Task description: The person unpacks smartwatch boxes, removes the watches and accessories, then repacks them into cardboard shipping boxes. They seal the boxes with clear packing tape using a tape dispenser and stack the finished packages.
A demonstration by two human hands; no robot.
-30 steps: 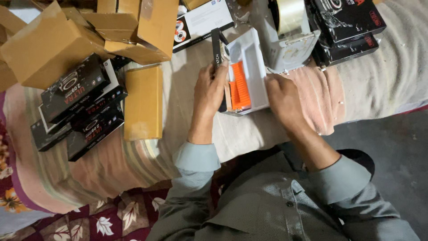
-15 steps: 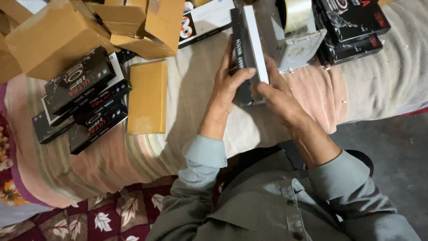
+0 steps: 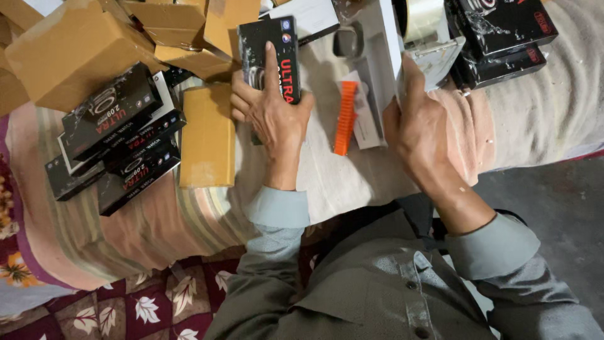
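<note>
Black box lid (image 3: 272, 53) sits in the left hand (image 3: 272, 116), fingers spread over its top, held above the striped blanket (image 3: 126, 233). The right hand (image 3: 418, 129) grips the white inner tray (image 3: 377, 44), tilted up on its edge. Nearest is the person's grey shirt, with a floral red cloth (image 3: 145, 305) at the near left and bare grey floor (image 3: 553, 189) at the near right. The blanket covers a bed that carries everything. Between the hands lies an orange watch strap (image 3: 345, 119) on a white insert (image 3: 365, 123). Left of the left hand lies a flat brown cardboard packet (image 3: 207, 135), then a stack of black boxes (image 3: 119, 145). Farther off are brown cartons (image 3: 69, 50) at the left, a tape dispenser (image 3: 428, 25) in the middle and more black boxes (image 3: 497, 38) at the right. Half a second ago both hands held one closed box together; now lid and tray are apart and the strap lies out on the blanket.
</note>
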